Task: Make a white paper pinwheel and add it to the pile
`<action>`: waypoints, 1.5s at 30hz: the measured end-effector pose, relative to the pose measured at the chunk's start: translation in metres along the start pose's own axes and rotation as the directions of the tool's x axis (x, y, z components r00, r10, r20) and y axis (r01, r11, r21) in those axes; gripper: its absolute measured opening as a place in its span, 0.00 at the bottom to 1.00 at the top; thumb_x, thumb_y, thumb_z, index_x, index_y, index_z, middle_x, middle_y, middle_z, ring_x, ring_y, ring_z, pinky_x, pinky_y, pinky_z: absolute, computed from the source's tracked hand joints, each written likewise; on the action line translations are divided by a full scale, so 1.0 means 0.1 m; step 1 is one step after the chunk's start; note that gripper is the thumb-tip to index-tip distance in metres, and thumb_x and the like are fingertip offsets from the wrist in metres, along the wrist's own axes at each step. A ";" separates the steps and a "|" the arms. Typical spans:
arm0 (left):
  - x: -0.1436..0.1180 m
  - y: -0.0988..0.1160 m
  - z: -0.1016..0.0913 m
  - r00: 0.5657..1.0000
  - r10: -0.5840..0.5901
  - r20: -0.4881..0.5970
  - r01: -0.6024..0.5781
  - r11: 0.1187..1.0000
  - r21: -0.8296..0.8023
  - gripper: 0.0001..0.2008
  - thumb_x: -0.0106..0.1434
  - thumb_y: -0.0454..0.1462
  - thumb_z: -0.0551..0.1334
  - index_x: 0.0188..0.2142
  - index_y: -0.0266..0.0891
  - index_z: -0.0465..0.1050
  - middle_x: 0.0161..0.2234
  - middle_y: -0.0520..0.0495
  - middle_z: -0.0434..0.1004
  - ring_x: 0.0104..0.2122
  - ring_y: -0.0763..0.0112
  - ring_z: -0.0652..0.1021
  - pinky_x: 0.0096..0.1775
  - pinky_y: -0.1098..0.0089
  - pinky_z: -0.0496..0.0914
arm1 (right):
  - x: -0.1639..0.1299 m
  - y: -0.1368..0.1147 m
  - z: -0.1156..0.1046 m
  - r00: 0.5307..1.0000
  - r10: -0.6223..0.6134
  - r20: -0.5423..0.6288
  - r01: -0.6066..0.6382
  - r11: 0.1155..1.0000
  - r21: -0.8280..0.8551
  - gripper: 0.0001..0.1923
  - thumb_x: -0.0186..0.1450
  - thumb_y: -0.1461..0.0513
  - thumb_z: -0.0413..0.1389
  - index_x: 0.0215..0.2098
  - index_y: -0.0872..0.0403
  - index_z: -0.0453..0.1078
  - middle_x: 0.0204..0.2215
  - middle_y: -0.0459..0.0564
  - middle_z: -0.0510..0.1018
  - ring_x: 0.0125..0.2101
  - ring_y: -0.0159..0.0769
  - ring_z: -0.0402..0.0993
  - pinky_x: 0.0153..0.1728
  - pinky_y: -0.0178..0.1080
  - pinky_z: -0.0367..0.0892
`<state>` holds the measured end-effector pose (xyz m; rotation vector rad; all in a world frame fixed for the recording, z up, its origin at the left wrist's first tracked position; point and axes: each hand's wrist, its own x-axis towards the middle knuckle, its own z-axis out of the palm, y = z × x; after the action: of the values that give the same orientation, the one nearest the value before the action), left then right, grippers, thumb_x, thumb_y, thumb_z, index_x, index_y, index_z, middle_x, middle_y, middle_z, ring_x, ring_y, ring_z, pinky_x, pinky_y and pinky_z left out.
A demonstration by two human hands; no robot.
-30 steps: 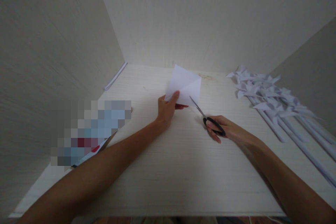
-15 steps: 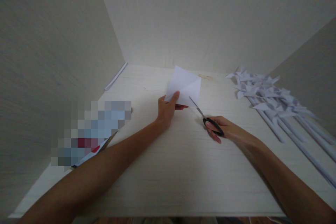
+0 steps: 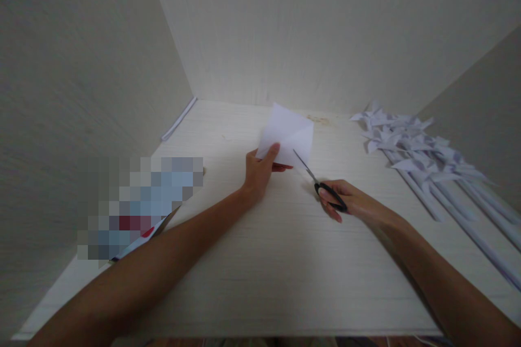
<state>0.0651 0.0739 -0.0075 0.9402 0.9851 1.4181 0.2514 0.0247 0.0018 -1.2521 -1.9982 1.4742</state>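
Note:
My left hand pinches the lower left corner of a white creased square of paper, holding it tilted up above the pale wooden desk. My right hand grips black-handled scissors. Their blades point up and left, and the tips reach the paper's lower right edge.
Several white paper pinwheels on long white sticks lie along the right side of the desk. A pixelated flat object rests at the left edge. A white strip lies in the far left corner. Walls enclose the desk on three sides.

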 end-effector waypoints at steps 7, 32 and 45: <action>-0.02 0.00 0.01 1.000 -0.022 0.019 0.022 1.000 -0.006 0.15 0.49 0.45 0.62 0.26 0.31 0.70 0.22 0.45 0.75 0.17 0.72 0.74 0.19 0.74 0.68 | 0.01 0.03 0.00 1.000 -0.001 -0.003 0.001 1.000 0.029 0.23 0.58 0.44 0.45 0.21 0.54 0.56 0.10 0.42 0.64 0.13 0.25 0.55 0.17 0.32 0.49; -0.04 -0.01 0.01 0.999 -0.030 0.041 0.029 0.999 0.016 0.17 0.49 0.46 0.62 0.26 0.31 0.70 0.21 0.45 0.74 0.17 0.72 0.74 0.20 0.75 0.68 | 0.01 0.02 0.01 1.000 -0.001 -0.018 0.002 0.999 0.043 0.23 0.59 0.45 0.45 0.20 0.55 0.57 0.10 0.42 0.64 0.13 0.25 0.55 0.17 0.32 0.48; -0.04 0.00 0.01 0.999 -0.036 0.030 0.035 0.999 0.020 0.16 0.48 0.46 0.62 0.26 0.32 0.70 0.22 0.46 0.74 0.17 0.72 0.75 0.20 0.73 0.69 | 0.01 -0.01 0.01 1.000 0.026 -0.017 -0.026 1.000 0.002 0.24 0.58 0.42 0.44 0.21 0.54 0.56 0.10 0.41 0.63 0.14 0.25 0.55 0.18 0.33 0.50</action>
<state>0.0667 0.0700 -0.0075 0.9510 0.9899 1.3636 0.2491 0.0249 0.0017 -1.2901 -1.9764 1.4729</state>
